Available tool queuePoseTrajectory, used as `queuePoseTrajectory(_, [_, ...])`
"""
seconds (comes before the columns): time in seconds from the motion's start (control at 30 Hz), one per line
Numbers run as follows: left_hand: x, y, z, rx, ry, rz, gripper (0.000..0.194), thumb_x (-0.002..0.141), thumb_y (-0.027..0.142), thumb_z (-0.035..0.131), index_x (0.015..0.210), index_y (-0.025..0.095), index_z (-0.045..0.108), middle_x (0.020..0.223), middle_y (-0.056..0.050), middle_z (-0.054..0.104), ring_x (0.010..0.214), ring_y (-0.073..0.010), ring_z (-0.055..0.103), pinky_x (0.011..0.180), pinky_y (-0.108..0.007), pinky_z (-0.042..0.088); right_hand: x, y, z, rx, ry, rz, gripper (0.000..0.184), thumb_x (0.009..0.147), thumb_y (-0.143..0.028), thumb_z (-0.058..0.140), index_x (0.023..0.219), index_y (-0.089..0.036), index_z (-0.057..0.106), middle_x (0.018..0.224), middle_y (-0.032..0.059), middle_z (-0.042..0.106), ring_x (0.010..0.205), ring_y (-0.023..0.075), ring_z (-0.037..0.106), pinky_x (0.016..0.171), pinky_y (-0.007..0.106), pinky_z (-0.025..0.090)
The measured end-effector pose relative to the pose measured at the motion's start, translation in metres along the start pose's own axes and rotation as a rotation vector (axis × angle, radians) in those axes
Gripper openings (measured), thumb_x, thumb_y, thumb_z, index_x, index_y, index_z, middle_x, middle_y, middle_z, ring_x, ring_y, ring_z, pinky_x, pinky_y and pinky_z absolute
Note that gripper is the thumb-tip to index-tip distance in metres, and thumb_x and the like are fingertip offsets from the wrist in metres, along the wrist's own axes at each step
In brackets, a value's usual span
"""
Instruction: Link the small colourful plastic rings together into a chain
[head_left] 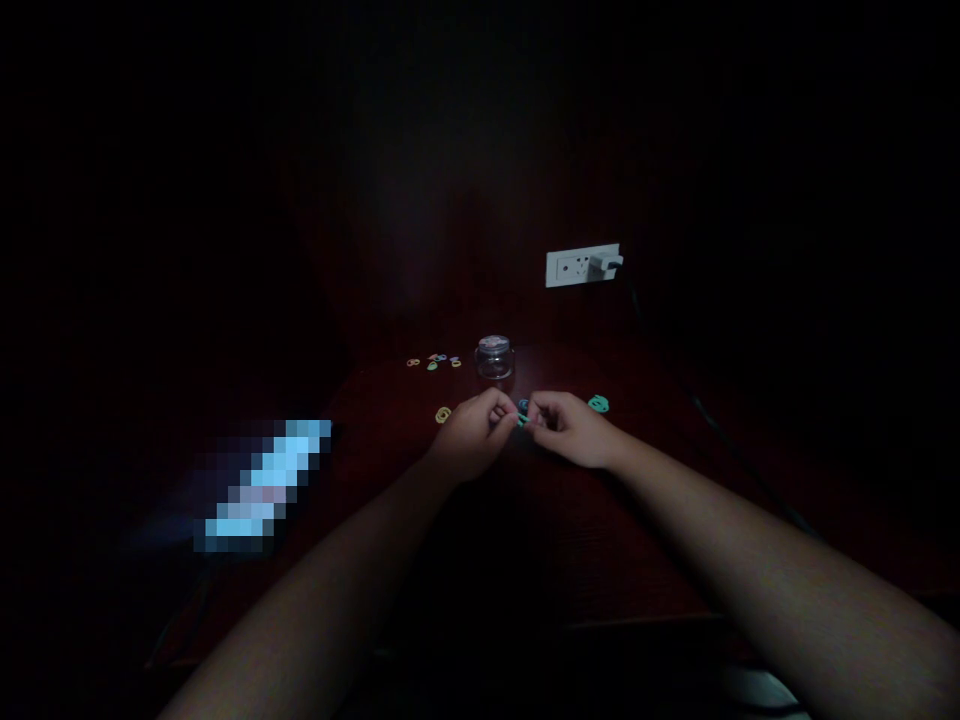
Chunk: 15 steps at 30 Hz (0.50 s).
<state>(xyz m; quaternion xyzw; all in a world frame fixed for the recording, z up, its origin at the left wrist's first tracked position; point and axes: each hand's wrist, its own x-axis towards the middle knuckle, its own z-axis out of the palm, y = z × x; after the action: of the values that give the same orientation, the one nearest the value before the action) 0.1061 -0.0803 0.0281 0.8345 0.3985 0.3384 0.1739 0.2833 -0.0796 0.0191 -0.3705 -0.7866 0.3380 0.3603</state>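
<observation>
Between the fingertips of both hands is a small green elastic band (523,420), pinched from either side above the dark red table. My left hand (474,430) is closed on its left end, and my right hand (568,425) grips its right end. Just behind the fingers a small blue band pile (523,404) partly shows. A yellow band pile (443,414) lies beside my left hand. To the right of my right hand sits a green band pile (598,403). A clear lidded jar (494,360) stands upright behind the hands.
Several loose coloured bands (433,365) lie left of the jar. A lit, blurred screen (270,485) is at the table's left. On the back wall, a socket (574,267) holds a plug (604,263); its cable (709,420) runs down the right side. The surroundings are very dark.
</observation>
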Motion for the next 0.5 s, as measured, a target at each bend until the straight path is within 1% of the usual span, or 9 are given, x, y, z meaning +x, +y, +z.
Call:
queuePoseTrajectory(0.1, [-0.0002, -0.0014, -0.0006, -0.031, -0.013, 0.015, 0.013, 0.082, 0.027, 0.046, 0.082, 0.016, 0.054, 0.078, -0.002, 0.059, 0.069, -0.0109, 0.054, 0.063, -0.022, 0.043, -0.0006, -0.0005, 0.0001, -0.008, -0.020, 0.002, 0.007, 0.069, -0.017, 0.051, 0.066, -0.016, 0.045, 0.055, -0.0046, 0.044, 0.049, 0.0066, 0.037, 0.046, 0.019, 0.028])
queuePoseTrajectory(0.23, [0.0002, -0.0046, -0.0014, -0.060, 0.043, -0.004, 0.014, 0.081, 0.027, 0.047, 0.084, 0.015, 0.055, 0.077, -0.002, 0.059, 0.068, -0.0107, 0.054, 0.061, -0.022, 0.043, -0.0015, -0.0008, -0.0001, -0.014, -0.037, -0.006, 0.006, 0.068, -0.014, 0.050, 0.064, -0.016, 0.046, 0.055, -0.0046, 0.043, 0.050, 0.0064, 0.037, 0.047, 0.019, 0.028])
queuePoseTrajectory(0.33, [0.0002, -0.0048, -0.0015, -0.083, 0.079, -0.030, 0.014, 0.080, 0.027, 0.049, 0.084, 0.015, 0.055, 0.076, -0.002, 0.060, 0.067, -0.0104, 0.054, 0.060, -0.021, 0.044, -0.0017, -0.0012, -0.0001, -0.007, -0.042, -0.013, 0.004, 0.070, -0.015, 0.050, 0.067, -0.015, 0.047, 0.056, -0.0042, 0.043, 0.050, 0.0066, 0.038, 0.047, 0.019, 0.029])
queuePoseTrajectory(0.5, [0.0000, -0.0014, -0.0003, -0.133, 0.024, -0.014, 0.012, 0.079, 0.025, 0.049, 0.083, 0.015, 0.056, 0.074, -0.002, 0.060, 0.065, -0.0095, 0.054, 0.059, -0.020, 0.044, -0.0011, -0.0023, 0.0007, 0.013, -0.025, 0.004, 0.007, 0.073, -0.021, 0.051, 0.070, -0.015, 0.048, 0.055, -0.0046, 0.042, 0.049, 0.0065, 0.036, 0.046, 0.019, 0.029])
